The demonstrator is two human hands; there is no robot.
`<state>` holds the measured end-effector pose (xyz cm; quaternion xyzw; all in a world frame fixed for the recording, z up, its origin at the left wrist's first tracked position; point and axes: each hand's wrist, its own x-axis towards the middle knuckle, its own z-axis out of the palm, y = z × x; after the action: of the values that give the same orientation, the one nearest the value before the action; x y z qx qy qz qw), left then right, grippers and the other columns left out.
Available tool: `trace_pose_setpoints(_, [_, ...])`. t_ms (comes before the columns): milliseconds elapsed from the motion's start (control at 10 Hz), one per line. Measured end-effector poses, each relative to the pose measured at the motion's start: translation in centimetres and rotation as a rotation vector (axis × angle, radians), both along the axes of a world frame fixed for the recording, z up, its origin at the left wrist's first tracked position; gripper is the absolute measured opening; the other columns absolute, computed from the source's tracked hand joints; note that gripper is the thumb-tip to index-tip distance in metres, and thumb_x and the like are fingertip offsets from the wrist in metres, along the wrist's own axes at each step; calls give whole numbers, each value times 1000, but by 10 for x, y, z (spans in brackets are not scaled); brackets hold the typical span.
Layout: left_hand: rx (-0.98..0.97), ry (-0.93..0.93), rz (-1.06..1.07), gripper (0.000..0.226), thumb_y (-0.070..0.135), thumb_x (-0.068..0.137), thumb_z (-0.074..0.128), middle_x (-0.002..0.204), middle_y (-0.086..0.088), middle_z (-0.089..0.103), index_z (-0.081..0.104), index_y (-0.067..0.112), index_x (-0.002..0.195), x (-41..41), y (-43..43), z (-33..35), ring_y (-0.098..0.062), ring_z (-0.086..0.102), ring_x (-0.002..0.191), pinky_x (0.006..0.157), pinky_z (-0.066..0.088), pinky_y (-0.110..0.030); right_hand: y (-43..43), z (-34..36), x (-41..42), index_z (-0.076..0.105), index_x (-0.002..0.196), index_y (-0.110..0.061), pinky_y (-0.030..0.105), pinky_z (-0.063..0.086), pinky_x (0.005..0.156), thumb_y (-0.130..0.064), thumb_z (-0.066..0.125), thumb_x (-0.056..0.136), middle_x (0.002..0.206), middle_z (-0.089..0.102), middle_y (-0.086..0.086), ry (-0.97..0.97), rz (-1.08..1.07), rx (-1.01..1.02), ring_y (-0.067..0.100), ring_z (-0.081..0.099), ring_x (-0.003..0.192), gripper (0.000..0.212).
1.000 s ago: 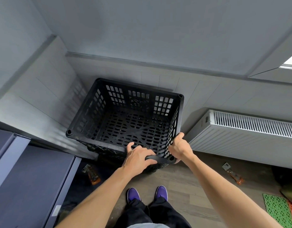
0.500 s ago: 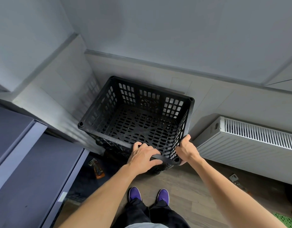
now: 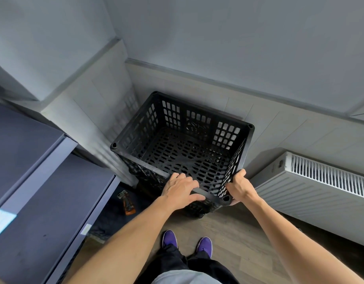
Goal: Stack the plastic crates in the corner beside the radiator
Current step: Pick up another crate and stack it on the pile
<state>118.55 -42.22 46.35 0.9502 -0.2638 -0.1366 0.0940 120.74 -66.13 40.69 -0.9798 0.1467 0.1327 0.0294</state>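
Observation:
A black perforated plastic crate (image 3: 183,152) stands in the corner between two grey walls, left of the white radiator (image 3: 312,187). It sits on top of another black crate (image 3: 148,179), of which only part of a side shows beneath its near rim. My left hand (image 3: 180,190) grips the top crate's near rim, fingers curled over it. At the near right corner my right hand (image 3: 239,186) holds the rim from the side. The top crate is empty.
A dark blue cabinet (image 3: 33,201) fills the left side. A small orange tool (image 3: 126,203) lies on a dark mat between the cabinet and the crates. My purple shoes (image 3: 187,240) stand on the wood floor just before the stack.
The view has swung left and down, so the crate now appears further right and lower. Both hands keep the same hold on the near rim and corner.

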Motion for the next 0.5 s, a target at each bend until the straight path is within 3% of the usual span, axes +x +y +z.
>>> trace_pose_setpoints(100, [55, -74, -5, 59, 74, 86, 34, 101, 6, 66, 63, 26, 104, 0, -1, 5, -19, 53, 98, 94, 34, -36, 5, 25, 8, 48, 72, -34, 28, 37, 80, -85, 45, 66, 51, 40, -19, 553, 311, -355, 1, 35, 37, 51])
trace_pose_setpoints(200, [102, -109, -6, 56, 71, 88, 36, 100, 5, 67, 64, 25, 104, 1, 2, 10, -20, 55, 96, 93, 33, -37, 16, 65, -6, 62, 91, -13, 40, 37, 78, -72, 39, 88, 69, 50, -5, 451, 745, -457, 17, 44, 60, 64])
trace_pose_setpoints(300, [122, -113, 11, 56, 71, 88, 38, 99, 5, 67, 64, 25, 105, 2, 9, 10, -20, 55, 95, 94, 33, -36, 25, 78, -10, 54, 83, -14, 39, 34, 68, -72, 38, 88, 68, 47, -6, 346, 816, -494, 19, 40, 61, 61])
trace_pose_setpoints(400, [96, -118, 35, 55, 71, 88, 39, 98, 5, 66, 63, 26, 107, -1, 11, 7, -19, 56, 96, 95, 33, -36, 31, 79, -13, 43, 72, -6, 38, 28, 46, -64, 48, 90, 66, 45, -3, 341, 479, -177, 15, 37, 53, 61])
trace_pose_setpoints(500, [68, -105, 58, 53, 70, 88, 40, 100, 6, 66, 62, 28, 110, -4, 7, 2, -19, 54, 98, 98, 31, -37, 32, 78, -16, 49, 108, 3, 29, 53, 56, -33, 57, 97, 71, 43, 5, 261, 129, 189, 16, 39, 45, 39])
